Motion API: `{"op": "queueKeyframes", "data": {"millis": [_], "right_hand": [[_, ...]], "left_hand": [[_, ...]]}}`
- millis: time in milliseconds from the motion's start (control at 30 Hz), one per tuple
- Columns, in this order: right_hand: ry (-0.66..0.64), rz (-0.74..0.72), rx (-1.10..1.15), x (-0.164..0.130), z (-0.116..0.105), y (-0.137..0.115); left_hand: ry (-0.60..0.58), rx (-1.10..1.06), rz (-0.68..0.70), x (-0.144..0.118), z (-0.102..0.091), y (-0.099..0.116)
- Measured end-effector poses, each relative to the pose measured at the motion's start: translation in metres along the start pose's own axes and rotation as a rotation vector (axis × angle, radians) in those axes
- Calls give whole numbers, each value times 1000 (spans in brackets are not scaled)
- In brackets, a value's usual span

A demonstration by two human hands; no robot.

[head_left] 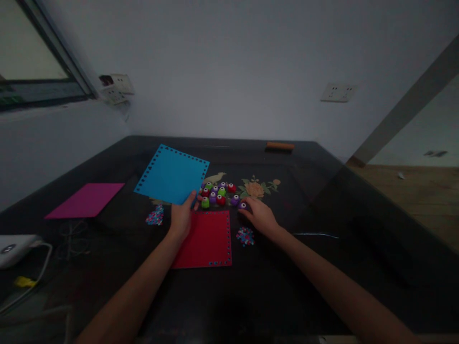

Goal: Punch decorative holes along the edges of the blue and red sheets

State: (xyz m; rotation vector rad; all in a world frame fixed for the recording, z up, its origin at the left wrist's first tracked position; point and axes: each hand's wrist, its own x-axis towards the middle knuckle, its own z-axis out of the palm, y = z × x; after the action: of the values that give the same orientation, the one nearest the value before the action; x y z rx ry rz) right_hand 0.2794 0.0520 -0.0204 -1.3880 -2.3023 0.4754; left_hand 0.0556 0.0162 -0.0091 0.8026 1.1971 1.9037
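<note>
While left hand [181,217] pinches flat blue sheet [172,175], right hand [261,216] touches purple punch [243,206].

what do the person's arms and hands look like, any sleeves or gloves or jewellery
Both arms are bare from the bottom edge of the view to the fingertips: no sleeves show. The left hand and the right hand wear no gloves. No watch, band or ring is visible, though the dim light could hide something small.

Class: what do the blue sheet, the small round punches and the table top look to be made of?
Blue sheet: thin matte card or foam, judging by its neatly punched edge holes; the left hand holds it. Punches: probably glossy moulded plastic in bright colours. Table top: dark lacquered surface, faintly reflective, with painted flowers.
</note>
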Motion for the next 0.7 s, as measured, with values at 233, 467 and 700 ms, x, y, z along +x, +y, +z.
{"op": "queueKeyframes", "data": {"millis": [233, 467, 700], "right_hand": [[37, -3, -127, 14, 16, -2], [74, -8, -189, 29, 16, 0], [167, -218, -293, 40, 21, -52]], "left_hand": [[16, -76, -2, 0, 0, 6], [36, -97, 2, 3, -1, 7], [17, -74, 17, 3, -2, 5]]}}
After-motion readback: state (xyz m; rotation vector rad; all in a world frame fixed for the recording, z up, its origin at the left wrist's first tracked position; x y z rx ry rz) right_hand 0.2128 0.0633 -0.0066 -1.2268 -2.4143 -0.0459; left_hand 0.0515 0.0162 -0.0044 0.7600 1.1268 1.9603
